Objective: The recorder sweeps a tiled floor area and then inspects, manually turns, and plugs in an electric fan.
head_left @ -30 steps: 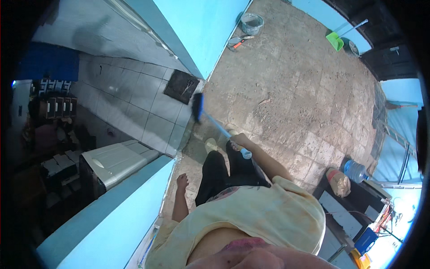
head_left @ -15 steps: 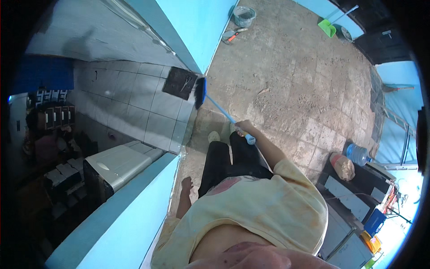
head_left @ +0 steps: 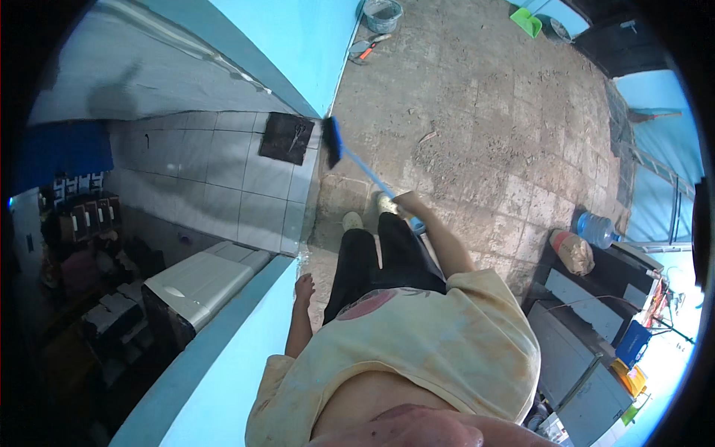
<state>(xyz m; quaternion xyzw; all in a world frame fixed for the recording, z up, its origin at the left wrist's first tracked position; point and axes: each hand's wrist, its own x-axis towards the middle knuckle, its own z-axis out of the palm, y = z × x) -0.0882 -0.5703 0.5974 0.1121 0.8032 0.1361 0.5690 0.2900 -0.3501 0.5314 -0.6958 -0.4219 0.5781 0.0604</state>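
My right hand [head_left: 406, 203] is closed round the light blue handle of a broom [head_left: 365, 171], in front of my right thigh. The broom's head [head_left: 334, 141], blue with dark bristles, rests by the wall corner at the edge of the dusty floor [head_left: 477, 134]. At my left side my left hand [head_left: 304, 285] hangs by the low blue wall, its fingers loosely bent and holding nothing. A dark square mat [head_left: 285, 138] lies on the pale tiles, left of the broom's head.
Grit and a small pale scrap [head_left: 427, 137] lie on the floor ahead. A bucket [head_left: 383, 15] and an orange-handled tool [head_left: 367, 52] stand by the far wall. A green dustpan [head_left: 526, 23] is at the far right. A water bottle [head_left: 596, 229] and a sack [head_left: 572, 252] sit nearer right.
The broom's head has shifted a little to the right, from the tile edge onto the dusty floor by the corner. My left arm hangs slightly further forward, and the view has shifted.
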